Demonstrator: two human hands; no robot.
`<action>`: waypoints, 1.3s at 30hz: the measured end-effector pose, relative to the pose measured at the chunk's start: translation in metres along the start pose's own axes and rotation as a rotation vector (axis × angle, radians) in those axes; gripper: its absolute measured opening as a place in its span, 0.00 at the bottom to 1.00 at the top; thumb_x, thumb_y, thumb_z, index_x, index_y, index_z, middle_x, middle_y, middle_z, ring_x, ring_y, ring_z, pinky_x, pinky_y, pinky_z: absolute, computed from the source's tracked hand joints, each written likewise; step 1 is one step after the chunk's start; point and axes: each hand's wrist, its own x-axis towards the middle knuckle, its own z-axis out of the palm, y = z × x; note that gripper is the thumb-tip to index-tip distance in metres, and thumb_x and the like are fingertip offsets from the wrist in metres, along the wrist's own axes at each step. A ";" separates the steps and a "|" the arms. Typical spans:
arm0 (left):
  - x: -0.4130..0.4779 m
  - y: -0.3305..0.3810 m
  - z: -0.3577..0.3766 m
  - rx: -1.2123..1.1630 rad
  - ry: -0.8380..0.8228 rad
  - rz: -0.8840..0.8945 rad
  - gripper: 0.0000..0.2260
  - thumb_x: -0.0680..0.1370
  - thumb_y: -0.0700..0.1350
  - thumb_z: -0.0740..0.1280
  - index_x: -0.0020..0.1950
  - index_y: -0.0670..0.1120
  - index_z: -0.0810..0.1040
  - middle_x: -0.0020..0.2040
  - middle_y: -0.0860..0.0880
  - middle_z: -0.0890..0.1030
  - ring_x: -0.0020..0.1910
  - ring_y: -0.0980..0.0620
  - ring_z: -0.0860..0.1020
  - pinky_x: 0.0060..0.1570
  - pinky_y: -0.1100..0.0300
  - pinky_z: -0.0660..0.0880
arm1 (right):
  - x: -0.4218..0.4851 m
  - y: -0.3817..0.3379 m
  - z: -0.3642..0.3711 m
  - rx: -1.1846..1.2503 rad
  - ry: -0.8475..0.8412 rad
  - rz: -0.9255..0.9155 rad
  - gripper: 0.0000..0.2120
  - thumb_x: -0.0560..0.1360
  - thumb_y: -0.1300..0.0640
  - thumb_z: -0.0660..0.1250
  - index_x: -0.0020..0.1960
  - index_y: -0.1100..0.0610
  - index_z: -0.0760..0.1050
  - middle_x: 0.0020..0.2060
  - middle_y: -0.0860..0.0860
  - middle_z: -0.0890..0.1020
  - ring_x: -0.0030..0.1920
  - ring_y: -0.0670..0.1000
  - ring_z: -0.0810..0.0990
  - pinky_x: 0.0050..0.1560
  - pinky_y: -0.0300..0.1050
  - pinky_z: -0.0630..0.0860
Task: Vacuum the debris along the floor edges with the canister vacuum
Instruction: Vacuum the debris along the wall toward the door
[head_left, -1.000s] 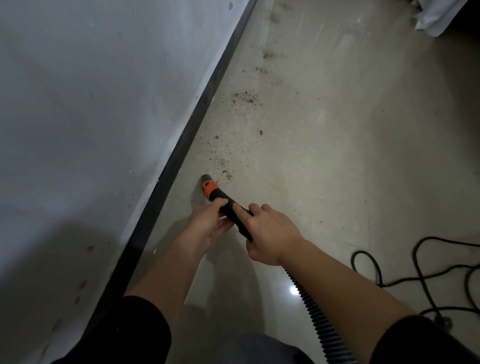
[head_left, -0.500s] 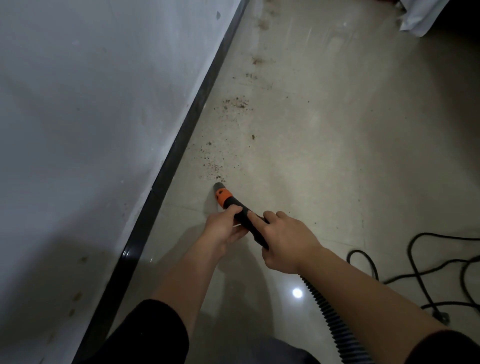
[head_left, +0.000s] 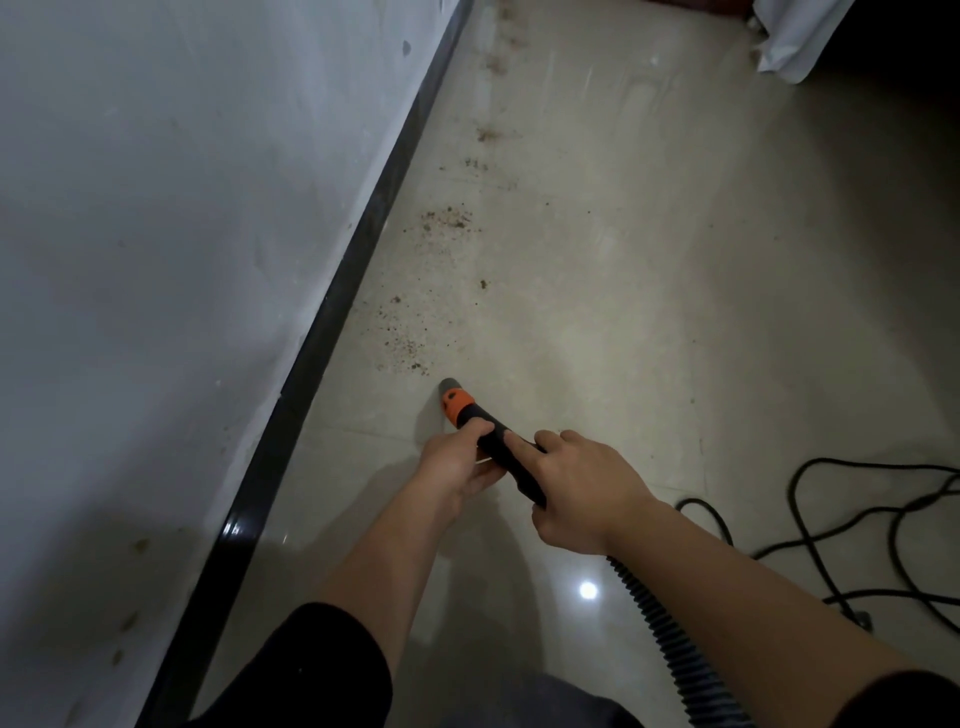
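A black vacuum nozzle (head_left: 462, 408) with an orange collar and grey tip points down at the beige tile floor. My left hand (head_left: 457, 457) grips it just behind the collar. My right hand (head_left: 576, 488) holds the black handle further back, index finger laid along it. A ribbed black hose (head_left: 670, 639) runs from the handle toward the bottom right. Brown debris (head_left: 402, 340) lies scattered just ahead of the tip, with more patches (head_left: 447, 221) further along the floor. The canister is out of view.
A white wall with a black baseboard (head_left: 332, 317) runs diagonally on the left. A black power cord (head_left: 841, 525) loops on the floor at the right. White fabric (head_left: 795, 41) hangs at the top right corner.
The nozzle tip and both hands have shifted right, away from the baseboard, toward the speckled debris patch. Both grips are unchanged.
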 end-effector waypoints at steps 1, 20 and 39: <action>0.000 0.000 0.002 0.000 -0.005 -0.003 0.12 0.80 0.40 0.65 0.59 0.34 0.74 0.53 0.37 0.81 0.47 0.43 0.82 0.39 0.56 0.79 | -0.001 0.001 0.000 -0.001 0.000 0.002 0.37 0.73 0.54 0.62 0.78 0.52 0.51 0.52 0.54 0.74 0.49 0.55 0.72 0.39 0.44 0.66; 0.009 0.004 -0.008 -0.078 0.030 0.034 0.09 0.80 0.41 0.65 0.57 0.36 0.75 0.54 0.39 0.81 0.49 0.44 0.82 0.51 0.53 0.79 | 0.018 -0.008 -0.001 -0.019 -0.018 -0.019 0.37 0.74 0.55 0.63 0.78 0.54 0.49 0.55 0.55 0.73 0.51 0.55 0.71 0.41 0.46 0.66; 0.020 0.026 -0.055 -0.185 0.132 0.099 0.10 0.80 0.42 0.65 0.58 0.37 0.75 0.55 0.39 0.82 0.49 0.44 0.82 0.50 0.54 0.79 | 0.065 -0.046 -0.004 -0.059 -0.016 -0.119 0.38 0.75 0.56 0.63 0.79 0.55 0.47 0.59 0.57 0.71 0.54 0.57 0.71 0.44 0.46 0.64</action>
